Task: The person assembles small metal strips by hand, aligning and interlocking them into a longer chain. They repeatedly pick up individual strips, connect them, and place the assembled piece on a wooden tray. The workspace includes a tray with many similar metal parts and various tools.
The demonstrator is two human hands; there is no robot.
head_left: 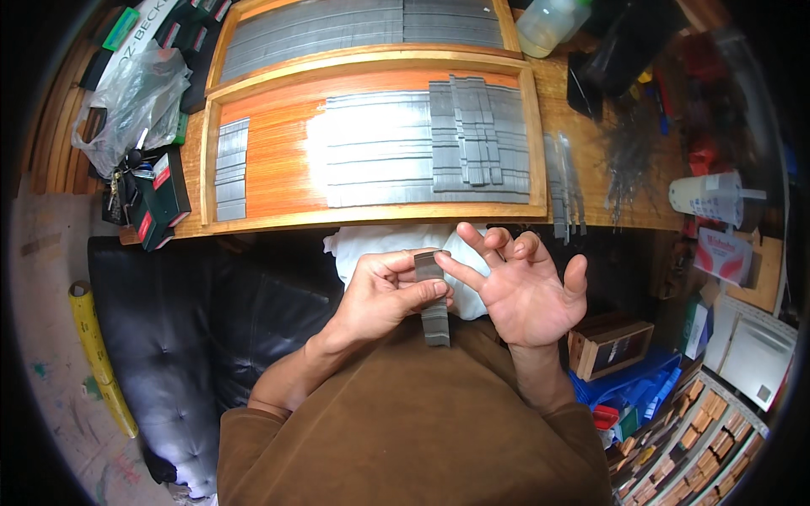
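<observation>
- Head view: my left hand point(384, 291) is pinched shut on a stack of grey metal strips point(434, 297), thumb across the front, the stack poking out above and below my fingers.
- My right hand point(527, 291) is spread open just beside it, only the index fingertip touching the stack's top.
- More grey strips lie in rows in the wooden tray point(274, 160) on the bench ahead.

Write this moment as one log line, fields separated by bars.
left hand: holds grey strip stack | right hand: open, index finger touches stack | wooden tray: strips laid inside
</observation>
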